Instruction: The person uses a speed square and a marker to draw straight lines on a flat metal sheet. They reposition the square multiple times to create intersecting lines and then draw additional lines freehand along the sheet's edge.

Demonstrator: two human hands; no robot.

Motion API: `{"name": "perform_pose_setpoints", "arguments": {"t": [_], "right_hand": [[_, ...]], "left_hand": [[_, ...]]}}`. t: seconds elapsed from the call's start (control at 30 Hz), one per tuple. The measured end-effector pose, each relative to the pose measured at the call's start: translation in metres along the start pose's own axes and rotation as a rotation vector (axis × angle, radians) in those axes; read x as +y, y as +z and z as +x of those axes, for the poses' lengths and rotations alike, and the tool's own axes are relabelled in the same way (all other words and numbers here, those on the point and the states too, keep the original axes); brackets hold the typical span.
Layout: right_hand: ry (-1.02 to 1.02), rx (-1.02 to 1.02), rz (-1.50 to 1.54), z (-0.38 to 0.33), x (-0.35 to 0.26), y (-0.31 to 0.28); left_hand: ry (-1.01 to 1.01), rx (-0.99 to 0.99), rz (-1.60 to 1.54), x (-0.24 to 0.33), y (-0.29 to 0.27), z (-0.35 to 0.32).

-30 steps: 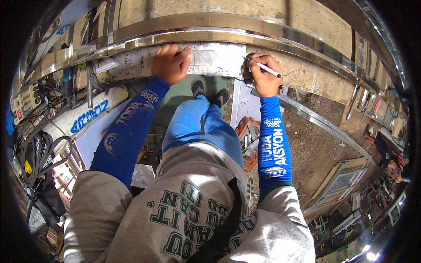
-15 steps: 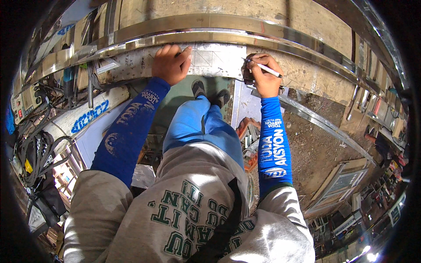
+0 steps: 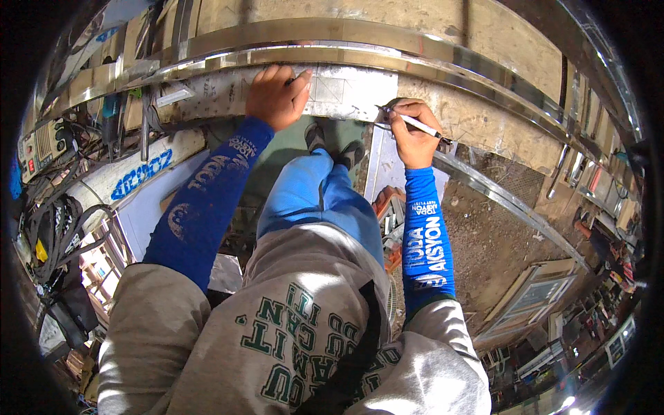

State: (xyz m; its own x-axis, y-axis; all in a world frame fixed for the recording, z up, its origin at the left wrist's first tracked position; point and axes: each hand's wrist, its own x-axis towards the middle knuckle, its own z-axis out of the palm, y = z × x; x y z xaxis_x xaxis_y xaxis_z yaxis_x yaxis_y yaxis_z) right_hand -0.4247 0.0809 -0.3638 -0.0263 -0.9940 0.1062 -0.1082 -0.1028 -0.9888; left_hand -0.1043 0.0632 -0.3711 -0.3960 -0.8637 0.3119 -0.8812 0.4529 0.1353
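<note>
A white marker point(image 3: 422, 126) is pinched in my right hand point(image 3: 417, 146), its dark tip pointing left over the near right corner of a white sheet point(image 3: 356, 88). The sheet bears faint drawn lines and some dark marks near that corner. Farther left, my left hand point(image 3: 277, 100) rests on the sheet, fingers curled beside the long metal bar. A small dark patch shows between its thumb and fingers; I cannot tell whether it is an object or shadow. Long shiny metal bars point(image 3: 297, 31) run across the bench just beyond both hands.
The wooden bench top point(image 3: 498, 117) continues to the right. Black cables point(image 3: 62, 228) lie coiled at the left near a control box point(image 3: 43, 149). An orange crate point(image 3: 392, 252) with metal pieces stands below the bench. A framed window panel point(image 3: 536, 297) lies at the lower right.
My right hand has lowered slightly toward me, bringing the marker tip to the sheet's near edge. The left hand has shifted slightly right in the picture, still on the sheet.
</note>
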Motion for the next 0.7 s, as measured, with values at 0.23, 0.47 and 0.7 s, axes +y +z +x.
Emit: {"name": "perform_pose_setpoints", "arguments": {"t": [0.23,0.47,0.7], "right_hand": [[-0.050,-0.009,-0.044,0.001,0.000,0.000],[-0.028,-0.016,-0.028,0.000,0.003,0.000],[-0.027,-0.023,-0.029,-0.005,-0.004,-0.001]], "left_hand": [[-0.023,-0.003,-0.008,0.003,-0.002,0.001],[-0.052,-0.040,-0.014,0.005,-0.004,0.004],[-0.087,-0.077,-0.037,0.011,-0.008,-0.002]]}}
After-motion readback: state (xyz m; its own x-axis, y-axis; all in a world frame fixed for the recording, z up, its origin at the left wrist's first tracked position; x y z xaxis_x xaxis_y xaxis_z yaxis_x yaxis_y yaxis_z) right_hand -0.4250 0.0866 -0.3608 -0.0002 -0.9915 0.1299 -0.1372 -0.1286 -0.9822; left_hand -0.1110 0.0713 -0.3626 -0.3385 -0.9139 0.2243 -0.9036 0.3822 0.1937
